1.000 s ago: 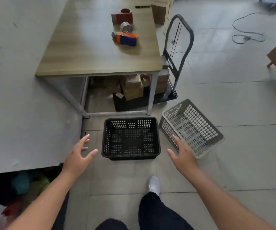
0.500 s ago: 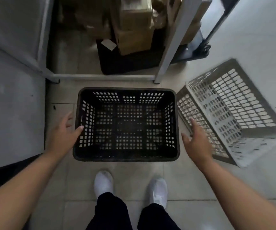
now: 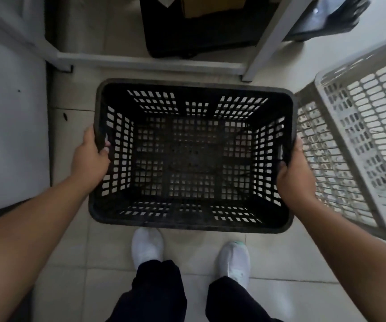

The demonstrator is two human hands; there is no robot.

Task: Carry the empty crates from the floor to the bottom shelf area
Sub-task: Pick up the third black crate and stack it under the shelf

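White table legs (image 3: 267, 38) and a crossbar (image 3: 150, 63) stand on the tiled floor (image 3: 71, 263); behind the crossbar sits a black cart base (image 3: 199, 40) carrying a cardboard box (image 3: 210, 5).

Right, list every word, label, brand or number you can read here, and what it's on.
None can be read.
black crate: no label or marking shows.
grey crate: none shows.
cardboard box under the table: cut off by the frame, no print legible.

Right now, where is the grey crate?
In the head view, the grey crate lies tipped on the floor at the right, right beside the black crate and the right hand.
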